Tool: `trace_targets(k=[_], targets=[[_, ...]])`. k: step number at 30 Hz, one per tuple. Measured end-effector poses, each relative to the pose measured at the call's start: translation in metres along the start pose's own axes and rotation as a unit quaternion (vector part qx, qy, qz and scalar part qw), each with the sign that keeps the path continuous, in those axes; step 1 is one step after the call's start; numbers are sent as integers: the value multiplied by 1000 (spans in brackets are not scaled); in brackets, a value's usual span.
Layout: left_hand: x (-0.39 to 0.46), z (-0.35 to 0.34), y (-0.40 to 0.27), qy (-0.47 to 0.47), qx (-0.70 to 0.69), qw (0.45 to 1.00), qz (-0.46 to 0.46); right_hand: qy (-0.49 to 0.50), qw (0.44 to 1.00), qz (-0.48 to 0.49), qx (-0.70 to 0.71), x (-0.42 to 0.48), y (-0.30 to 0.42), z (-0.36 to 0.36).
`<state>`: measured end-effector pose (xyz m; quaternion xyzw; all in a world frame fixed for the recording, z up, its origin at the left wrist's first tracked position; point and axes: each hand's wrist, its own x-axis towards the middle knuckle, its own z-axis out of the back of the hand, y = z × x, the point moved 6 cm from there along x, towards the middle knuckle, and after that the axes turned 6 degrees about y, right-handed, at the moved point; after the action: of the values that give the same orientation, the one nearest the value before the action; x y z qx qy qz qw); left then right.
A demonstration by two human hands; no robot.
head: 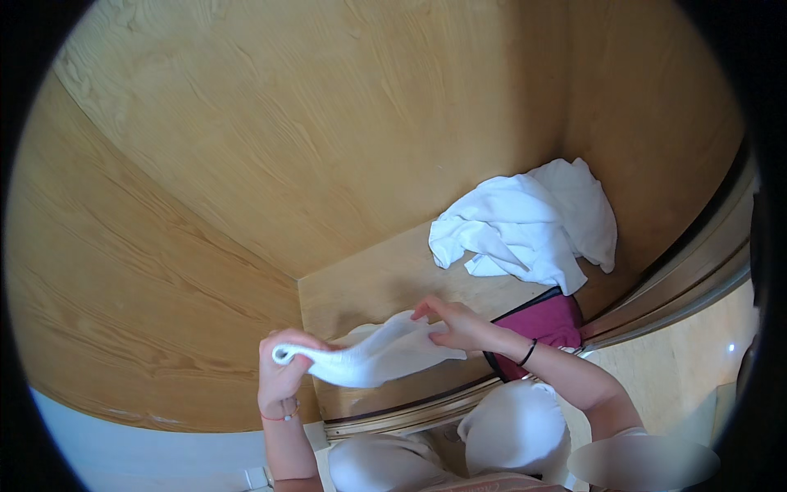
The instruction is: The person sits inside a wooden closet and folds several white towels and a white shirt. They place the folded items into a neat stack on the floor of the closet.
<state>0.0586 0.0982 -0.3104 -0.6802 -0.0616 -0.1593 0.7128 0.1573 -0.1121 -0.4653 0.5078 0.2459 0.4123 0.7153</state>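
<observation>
My left hand [286, 369] grips the rolled end of a white cloth [369, 363], with the curl of the roll showing above the thumb. The cloth stretches to the right, loose and partly unrolled, above the wooden cabinet floor. My right hand [455, 326] is at its other end, thumb and forefinger apart and touching the fabric; whether they pinch it is not clear. Beyond that hand lies a crumpled heap of white cloth [516, 221], towel-like, in the far right corner. Just right of my right hand is a magenta fabric item [547, 320] with dark edging, partly under the forearm.
Wood-grain panels form the cabinet's back wall [344, 135] and left side [154, 277]. A raised sill [406, 409] runs along the front, close to my white-clad knees [516, 424]. A curved-looking frame edge [682, 277] borders the right side, with light flooring [664, 363] outside.
</observation>
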Motion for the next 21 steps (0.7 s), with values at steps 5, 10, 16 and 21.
trace_targets(k=[5,10,16,21], targets=[[-11,4,20,49,-126,988,-71,-67,993,70,-67,8,-52,-7],[-29,-2,32,63,-150,985,-53,83,987,-83,110,18,-43,-35],[-36,1,31,41,-168,981,-85,68,997,36,22,16,-50,-48],[-68,40,54,-101,-127,986,-32,-36,992,-31,119,-12,-52,-19]])
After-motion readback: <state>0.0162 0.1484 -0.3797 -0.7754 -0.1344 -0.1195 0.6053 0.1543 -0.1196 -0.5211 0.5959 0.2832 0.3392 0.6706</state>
